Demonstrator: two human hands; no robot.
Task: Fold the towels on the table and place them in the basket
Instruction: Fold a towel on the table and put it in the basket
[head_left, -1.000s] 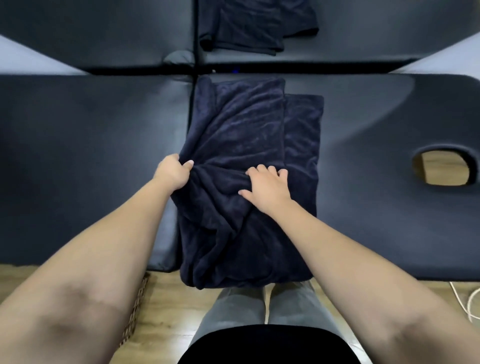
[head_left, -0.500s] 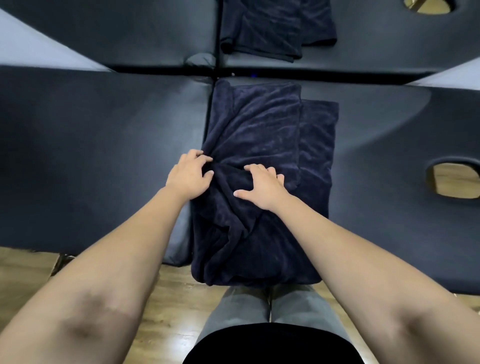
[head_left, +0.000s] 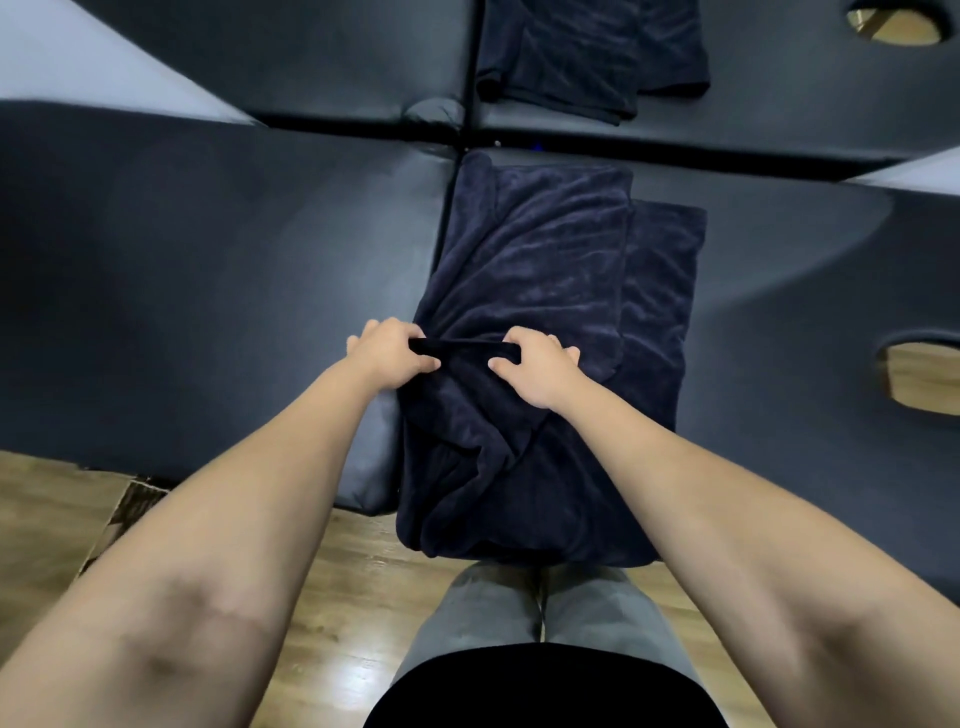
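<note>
A dark navy towel (head_left: 561, 270) lies on the black padded table (head_left: 208, 291), its near end hanging over the front edge towards my legs. My left hand (head_left: 387, 356) and my right hand (head_left: 537, 364) sit close together at the towel's middle. Each pinches a raised ridge of the cloth, which runs taut between them. A second dark towel (head_left: 587, 52) lies folded on the far table section. The corner of a woven basket (head_left: 130, 512) shows at the lower left on the floor, mostly hidden by my left arm.
The table is made of padded sections with seams between them. Face holes open at the right (head_left: 924, 374) and the far right (head_left: 896, 23). Wooden floor (head_left: 47, 519) lies below the near edge, and my legs stand right under the hanging towel.
Both hands moved from lying on the towel to pinching a ridge of cloth between them, and they came closer together. The camera view shifted slightly.
</note>
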